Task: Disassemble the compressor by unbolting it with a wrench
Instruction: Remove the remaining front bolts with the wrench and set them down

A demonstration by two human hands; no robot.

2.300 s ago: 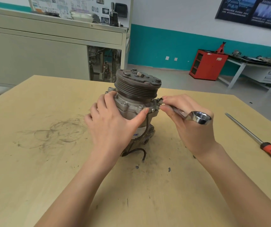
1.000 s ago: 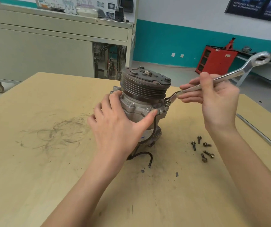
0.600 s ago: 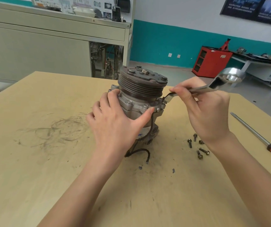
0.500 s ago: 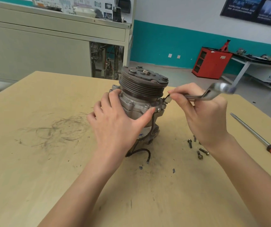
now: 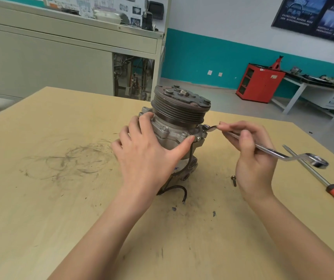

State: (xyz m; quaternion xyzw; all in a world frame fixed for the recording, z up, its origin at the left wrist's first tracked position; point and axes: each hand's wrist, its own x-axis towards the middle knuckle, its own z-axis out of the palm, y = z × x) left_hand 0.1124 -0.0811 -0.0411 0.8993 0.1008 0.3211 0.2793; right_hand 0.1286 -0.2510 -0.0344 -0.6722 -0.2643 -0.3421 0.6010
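The compressor [image 5: 174, 126] stands upright near the middle of the table [image 5: 40, 199], with its grooved pulley [image 5: 180, 108] uppermost. The left hand [image 5: 144, 158] braces the housing just below the pulley. Its fingers [image 5: 144, 122] are spread around the left side of the compressor, and the thumb presses on the front flange. The right hand [image 5: 251, 156] holds the wrench [image 5: 271, 151] to the right of the compressor, with its fingers [image 5: 228, 126] curled round the shank and pinching it against the thumb. One ring end of the wrench sits at the bolt [image 5: 205, 128] on the right flange ear of the compressor. The other ring end projects well to the right.

The step in hand appears to be loosening this flange bolt. To do it well:

1. Seat the ring fully and squarely over the bolt head before any force is applied. Whether it is fully seated cannot be told here.
2. Hold the shank level with the flange. A tilted ring can slip and round the head.
3. Resist the turning force with the left hand so that the compressor does not rotate or tip.

One loose bolt [image 5: 233, 180] lies right of the compressor base. A screwdriver [image 5: 324, 182] lies farther right.
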